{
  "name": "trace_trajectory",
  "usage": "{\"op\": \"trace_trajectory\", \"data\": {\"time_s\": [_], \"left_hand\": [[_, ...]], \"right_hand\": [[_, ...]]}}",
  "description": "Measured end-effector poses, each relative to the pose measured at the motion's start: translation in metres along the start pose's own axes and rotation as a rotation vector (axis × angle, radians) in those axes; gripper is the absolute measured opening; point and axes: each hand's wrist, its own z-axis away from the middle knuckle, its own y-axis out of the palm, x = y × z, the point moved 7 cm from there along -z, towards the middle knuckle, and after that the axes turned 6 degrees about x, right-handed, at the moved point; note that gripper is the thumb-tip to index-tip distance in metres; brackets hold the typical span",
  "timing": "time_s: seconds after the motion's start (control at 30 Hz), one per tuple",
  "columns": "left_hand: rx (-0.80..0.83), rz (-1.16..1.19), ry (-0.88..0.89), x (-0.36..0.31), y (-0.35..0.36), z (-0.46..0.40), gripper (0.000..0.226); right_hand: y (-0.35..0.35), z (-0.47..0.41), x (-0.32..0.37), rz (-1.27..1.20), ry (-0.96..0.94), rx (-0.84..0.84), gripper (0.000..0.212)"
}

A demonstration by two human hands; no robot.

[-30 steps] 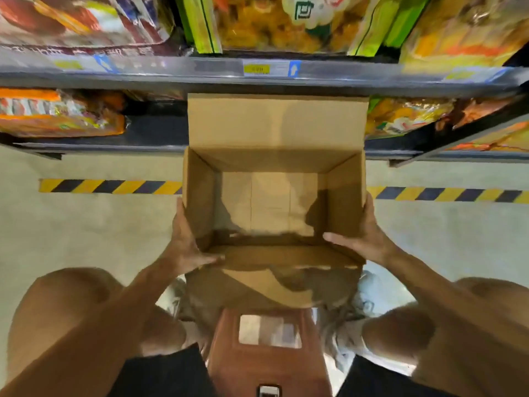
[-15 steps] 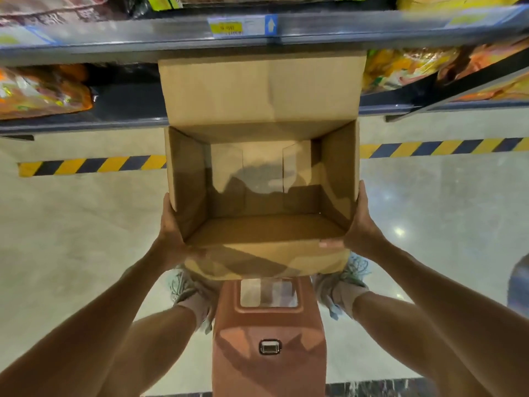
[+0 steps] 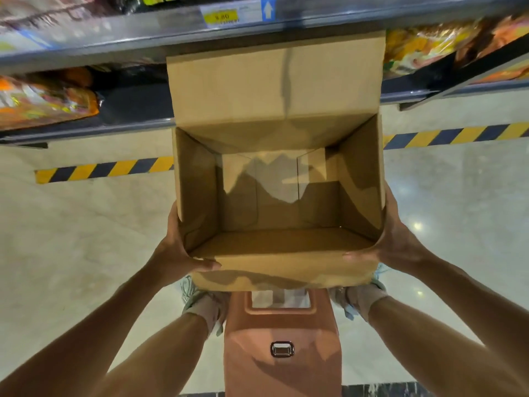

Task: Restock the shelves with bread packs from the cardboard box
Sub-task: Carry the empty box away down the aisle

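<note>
A pale polished floor is reflecting ceiling lights at the right; a yellow-and-black striped tape is running across it below the grey metal shelves; a yellow price tag is sitting on the upper shelf edge.

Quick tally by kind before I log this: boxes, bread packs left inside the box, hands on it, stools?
Cardboard box: 1
Bread packs inside the box: 0, its bottom is bare
Hands gripping the box: 2, left hand and right hand
Stool: 1
Total: 4
</note>
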Motion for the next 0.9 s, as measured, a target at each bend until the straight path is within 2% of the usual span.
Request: {"op": "trace_trajectory", "data": {"time_s": [0.17,0.37,0.5,0.63,0.9], "left_hand": [[0.056,0.033,-0.030,-0.038,0.001,0.039,0.159],[0.184,0.068,-0.008,-0.118,0.017,0.098,0.141],[0.249,0.026,-0.033,-0.158,0.038,0.140,0.141],[0.287,-0.031,-0.030,-0.202,0.057,0.181,0.140],[0.292,-0.318,0.097,-0.322,0.078,0.237,0.149]], "right_hand": [[-0.019,0.068,0.029,-0.094,0.010,-0.023,0.156],[-0.051,0.163,0.056,-0.205,0.101,-0.103,0.153],[-0.068,0.228,0.066,-0.241,0.167,-0.100,0.154],[-0.081,0.300,0.069,-0.273,0.199,-0.140,0.155],[-0.103,0.424,0.088,-0.352,0.155,-0.357,0.153]]}}
